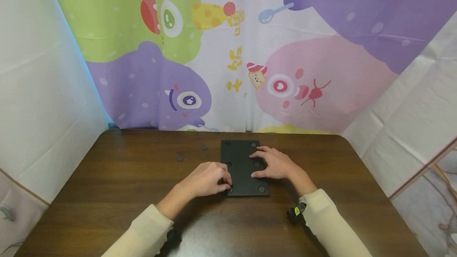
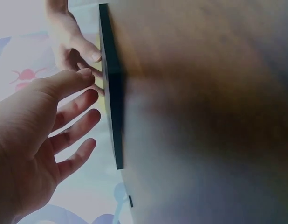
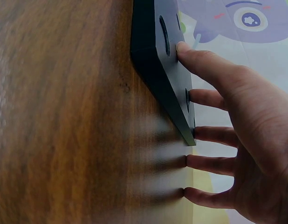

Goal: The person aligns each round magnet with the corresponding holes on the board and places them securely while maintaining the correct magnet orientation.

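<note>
A flat black board [image 1: 242, 173] with round recesses along its two long sides lies on the table. Dark discs appear seated in the right-hand recesses, such as the near-right disc [image 1: 262, 189]. My left hand [image 1: 210, 178] is over the near-left corner, thumb and bent forefinger beside the recess there; the left wrist view shows its other fingers loosely bent and apart, the forefinger tip hidden. I cannot see any disc between them. My right hand [image 1: 276, 163] spreads over the board's right side, thumb and some fingertips touching the board, other fingertips [image 3: 193, 161] on the table.
Two loose dark discs, a nearer disc [image 1: 180, 158] and a farther disc [image 1: 204, 147], lie on the wooden table [image 1: 135, 177] left of the board. A patterned cloth [image 1: 221, 50] hangs behind the table's far edge. White panels [image 1: 32, 70] stand at the sides.
</note>
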`<state>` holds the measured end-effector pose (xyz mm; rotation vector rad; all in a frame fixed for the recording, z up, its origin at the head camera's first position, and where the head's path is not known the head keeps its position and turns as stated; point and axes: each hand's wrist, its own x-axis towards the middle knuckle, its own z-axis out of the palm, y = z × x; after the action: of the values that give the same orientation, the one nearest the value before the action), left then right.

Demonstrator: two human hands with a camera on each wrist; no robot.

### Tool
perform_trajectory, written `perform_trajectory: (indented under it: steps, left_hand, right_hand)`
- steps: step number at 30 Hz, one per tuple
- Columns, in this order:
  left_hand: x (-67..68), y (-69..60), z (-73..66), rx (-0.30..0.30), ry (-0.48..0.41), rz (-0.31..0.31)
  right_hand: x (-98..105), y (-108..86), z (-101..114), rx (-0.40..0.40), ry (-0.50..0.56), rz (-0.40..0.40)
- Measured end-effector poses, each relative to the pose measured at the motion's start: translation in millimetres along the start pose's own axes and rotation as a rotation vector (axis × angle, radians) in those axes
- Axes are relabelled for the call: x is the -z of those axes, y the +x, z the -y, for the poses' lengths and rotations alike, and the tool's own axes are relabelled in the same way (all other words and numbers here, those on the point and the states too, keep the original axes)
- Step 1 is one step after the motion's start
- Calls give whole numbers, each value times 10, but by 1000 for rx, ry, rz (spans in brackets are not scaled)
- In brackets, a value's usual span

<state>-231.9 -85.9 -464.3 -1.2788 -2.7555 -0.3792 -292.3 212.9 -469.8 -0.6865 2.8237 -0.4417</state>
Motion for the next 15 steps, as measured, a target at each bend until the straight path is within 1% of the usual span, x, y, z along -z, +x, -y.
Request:
perform_trajectory:
  steps: [5, 12, 15]
  left_hand:
    - [48, -6, 18, 15, 21, -28]
    - [52, -24, 61, 33, 19, -82]
    - [58, -32, 80, 30, 28, -97]
  right_hand:
    - [-4, -2, 1, -2, 3, 3]
    - [-9, -4, 0, 1, -1, -1]
    - [-5, 0, -4, 3, -9, -4]
